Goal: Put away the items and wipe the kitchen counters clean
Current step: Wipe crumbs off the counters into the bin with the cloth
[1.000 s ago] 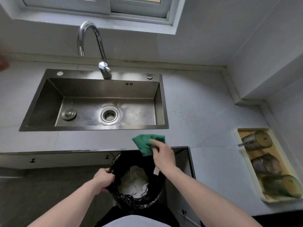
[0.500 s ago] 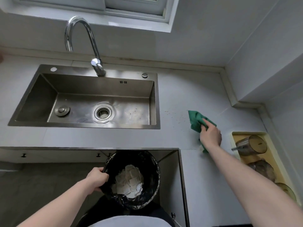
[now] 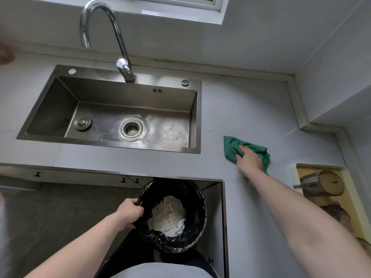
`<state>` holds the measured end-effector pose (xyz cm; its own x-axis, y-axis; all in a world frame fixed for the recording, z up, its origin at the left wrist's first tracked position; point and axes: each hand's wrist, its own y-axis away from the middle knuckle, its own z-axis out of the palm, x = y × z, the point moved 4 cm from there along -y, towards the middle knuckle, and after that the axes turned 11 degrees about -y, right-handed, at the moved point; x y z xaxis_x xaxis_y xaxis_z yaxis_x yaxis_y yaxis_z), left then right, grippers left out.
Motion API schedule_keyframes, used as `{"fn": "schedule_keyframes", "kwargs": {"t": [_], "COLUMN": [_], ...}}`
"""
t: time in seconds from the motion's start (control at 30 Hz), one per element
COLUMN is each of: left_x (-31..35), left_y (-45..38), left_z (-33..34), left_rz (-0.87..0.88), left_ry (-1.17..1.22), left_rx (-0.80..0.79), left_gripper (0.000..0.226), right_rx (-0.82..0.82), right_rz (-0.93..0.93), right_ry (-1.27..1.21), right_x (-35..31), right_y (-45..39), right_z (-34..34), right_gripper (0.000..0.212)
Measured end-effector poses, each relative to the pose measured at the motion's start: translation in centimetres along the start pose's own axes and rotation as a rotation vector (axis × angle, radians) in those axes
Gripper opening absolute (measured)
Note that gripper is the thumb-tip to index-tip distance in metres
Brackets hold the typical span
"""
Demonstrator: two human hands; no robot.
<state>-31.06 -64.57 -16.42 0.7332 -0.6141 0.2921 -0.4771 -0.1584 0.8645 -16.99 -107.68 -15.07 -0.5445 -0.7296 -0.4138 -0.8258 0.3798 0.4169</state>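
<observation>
While the wipe-down is under way, the nearest item is the black-lined bin [image 3: 172, 215], held below the front edge of the desk [image 3: 128, 159]. The left hand [image 3: 129, 214] has its grip curled round the bin's left rim; pale paper scraps [image 3: 168, 217] lie inside (what they are I cannot tell).

Next out, on the desk right of the sink, the right hand [image 3: 249, 159] lies on the green cloth [image 3: 233, 146] with fingers fairly straight, pressing it flat rather than pinching it. The cloth touches the surface near the front edge.

Just beyond the cloth, toward the sink's right rim, small crumbs [image 3: 215, 132] are scattered. Judgement: this patch is not yet wiped, and the bin looks placed to catch sweepings off the edge.

At the near right, a yellowish tray [image 3: 301, 167] holds a metal cup [image 3: 319, 184] lying on its side, with further vessels nearer the viewer that are cut off by the frame. Whether these count as put away is unclear.

The sink [image 3: 112, 109] holds no dishes; a stopper [image 3: 82, 123] and strainer [image 3: 131, 128] sit in the basin, with specks on the floor at the right. The faucet [image 3: 120, 47] stands at the far rim.

Status estimate: mid-task. The desk strip in front of the sink looks free of debris; the crumbs and perhaps the basin specks are left.
</observation>
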Motion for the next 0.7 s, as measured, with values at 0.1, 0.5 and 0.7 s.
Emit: {"fn": "schedule_keyframes", "kwargs": {"t": [0.1, 0.5, 0.7], "left_x": [0.2, 2.1, 2.8], "left_y": [-0.3, -0.2, -0.4], "left_z": [0.6, 2.6, 3.0], "left_rz": [0.002, 0.028, 0.032], "left_ry": [-0.006, -0.066, -0.059], "left_rx": [-0.002, -0.048, -0.059], "left_gripper": [0.026, 0.031, 0.031], "right_rx": [-0.002, -0.192, -0.303], "right_rz": [-0.069, -0.339, -0.384], "right_ry": [0.02, 0.051, -0.088], "right_x": [-0.6, -5.4, -5.0], "right_y": [2.1, 14.5, 18.1], "right_z": [1.1, 7.9, 8.1], "right_gripper": [0.052, 0.056, 0.044]}}
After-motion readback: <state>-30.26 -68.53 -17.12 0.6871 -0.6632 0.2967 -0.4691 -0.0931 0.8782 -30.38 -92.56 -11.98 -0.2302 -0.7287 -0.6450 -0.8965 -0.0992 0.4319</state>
